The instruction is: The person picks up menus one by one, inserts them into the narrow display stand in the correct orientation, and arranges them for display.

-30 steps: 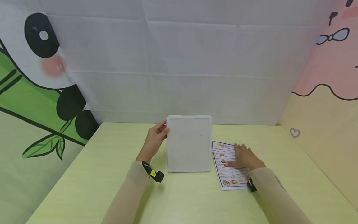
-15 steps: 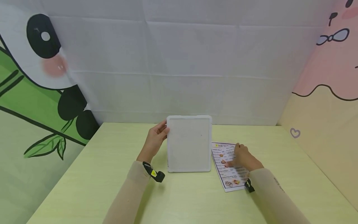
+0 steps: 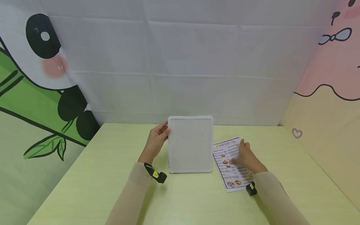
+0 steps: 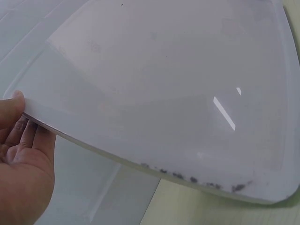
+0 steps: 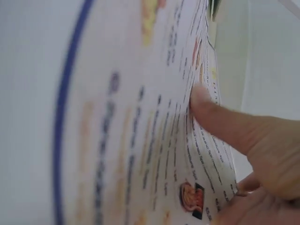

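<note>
Right hand (image 3: 247, 157) now grips the menu (image 3: 233, 175)

Against the earlier head views, where the right hand first lies spread over the menu and then curls at its top corner, the hand now pinches the sheet by its right side. The right wrist view shows the thumb on the printed face, with other fingers low at the sheet's edge, and the paper bowing around that grip. The menu has turned a little as well: its top right corner sits higher, and the whole heading can be read. Its left side comes right up to the white board (image 3: 190, 145); whether it touches the board or passes behind it, I cannot tell. Nor is it clear if its lower edge rests on the table (image 3: 84, 172).

The left hand (image 3: 154, 140) has not changed. It pinches the board's left edge, thumb on the front and fingers behind, and the board stays propped up in the same place.

As I judge it, the change matters because the menu is now held rather than merely covered, so both hands have a thing under control.
</note>
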Demonstrator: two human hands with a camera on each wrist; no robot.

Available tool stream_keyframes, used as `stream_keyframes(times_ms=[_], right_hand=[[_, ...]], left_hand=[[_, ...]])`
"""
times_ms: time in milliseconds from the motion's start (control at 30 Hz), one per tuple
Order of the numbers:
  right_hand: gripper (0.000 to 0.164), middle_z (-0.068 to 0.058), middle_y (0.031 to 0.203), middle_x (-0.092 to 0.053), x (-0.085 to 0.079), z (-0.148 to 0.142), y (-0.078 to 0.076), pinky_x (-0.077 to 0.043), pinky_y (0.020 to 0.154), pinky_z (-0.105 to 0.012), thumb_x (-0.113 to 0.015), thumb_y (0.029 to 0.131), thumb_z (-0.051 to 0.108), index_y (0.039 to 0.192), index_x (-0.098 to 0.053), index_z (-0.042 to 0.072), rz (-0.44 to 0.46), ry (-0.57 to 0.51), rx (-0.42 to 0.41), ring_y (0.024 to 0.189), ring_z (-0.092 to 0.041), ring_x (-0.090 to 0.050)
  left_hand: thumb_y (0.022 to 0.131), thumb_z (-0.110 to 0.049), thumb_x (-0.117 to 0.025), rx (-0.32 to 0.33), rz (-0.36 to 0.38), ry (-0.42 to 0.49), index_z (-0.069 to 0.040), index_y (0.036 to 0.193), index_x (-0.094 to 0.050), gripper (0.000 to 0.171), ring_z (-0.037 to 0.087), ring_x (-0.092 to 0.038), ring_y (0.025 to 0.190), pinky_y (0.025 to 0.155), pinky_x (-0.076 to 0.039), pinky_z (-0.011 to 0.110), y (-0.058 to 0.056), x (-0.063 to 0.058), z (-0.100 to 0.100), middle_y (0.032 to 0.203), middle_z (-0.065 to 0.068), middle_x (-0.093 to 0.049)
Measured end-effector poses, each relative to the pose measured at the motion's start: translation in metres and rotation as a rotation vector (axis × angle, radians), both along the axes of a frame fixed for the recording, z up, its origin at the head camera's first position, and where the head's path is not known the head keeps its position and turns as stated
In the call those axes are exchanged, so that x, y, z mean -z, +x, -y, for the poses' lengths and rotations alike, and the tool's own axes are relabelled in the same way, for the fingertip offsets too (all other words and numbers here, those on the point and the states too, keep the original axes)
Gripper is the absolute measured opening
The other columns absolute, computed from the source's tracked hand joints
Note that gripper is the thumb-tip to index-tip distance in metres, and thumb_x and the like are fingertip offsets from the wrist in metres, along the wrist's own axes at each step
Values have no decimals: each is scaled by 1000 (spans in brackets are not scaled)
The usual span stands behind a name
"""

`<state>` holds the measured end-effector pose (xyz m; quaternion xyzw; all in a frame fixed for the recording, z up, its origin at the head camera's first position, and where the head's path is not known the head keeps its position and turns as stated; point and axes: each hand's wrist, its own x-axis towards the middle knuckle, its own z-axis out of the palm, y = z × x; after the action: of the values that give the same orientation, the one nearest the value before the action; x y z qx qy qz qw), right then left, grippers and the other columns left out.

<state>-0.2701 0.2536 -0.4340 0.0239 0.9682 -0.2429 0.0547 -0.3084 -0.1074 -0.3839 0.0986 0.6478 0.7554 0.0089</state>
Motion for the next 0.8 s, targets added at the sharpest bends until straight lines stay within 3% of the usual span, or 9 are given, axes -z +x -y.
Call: stream_keyframes(times_ms=[167,400,600,800], right_hand=[[98,-41,138,-26,1,-4,-1,-39,104,-59,-72,85,8,147,1,-15,-74,-4,-1,118,-49,-45],[82,-31,123,-43,3,-6,-4,-49,92,-54,-68,84,-4,148,-16,-8,-176,-71,28,103,-39,-53],[66,-27,117,-53,0,-10,0,-54,71,-38,-57,92,-3,147,-21,-3,-192,-176,49,89,-30,-61],[59,-29,118,-54,-1,-15,2,-52,62,-32,-55,94,-1,145,-24,1,-239,-183,7,81,-27,-62]], left_hand=[[99,-6,-50,0,-1,-9,-6,146,-40,48,6,-60,104,87,-52,17,2,-1,0,140,18,-52],[99,-5,-51,0,-9,-1,-4,146,-40,49,5,-61,103,87,-53,17,2,-1,-1,140,19,-51],[99,-6,-51,2,-23,-33,-4,146,-39,49,4,-60,105,88,-52,16,1,-2,-1,140,19,-51],[99,-7,-51,-5,-25,-47,-5,147,-39,50,5,-59,107,87,-52,16,0,-2,-1,140,19,-51]])
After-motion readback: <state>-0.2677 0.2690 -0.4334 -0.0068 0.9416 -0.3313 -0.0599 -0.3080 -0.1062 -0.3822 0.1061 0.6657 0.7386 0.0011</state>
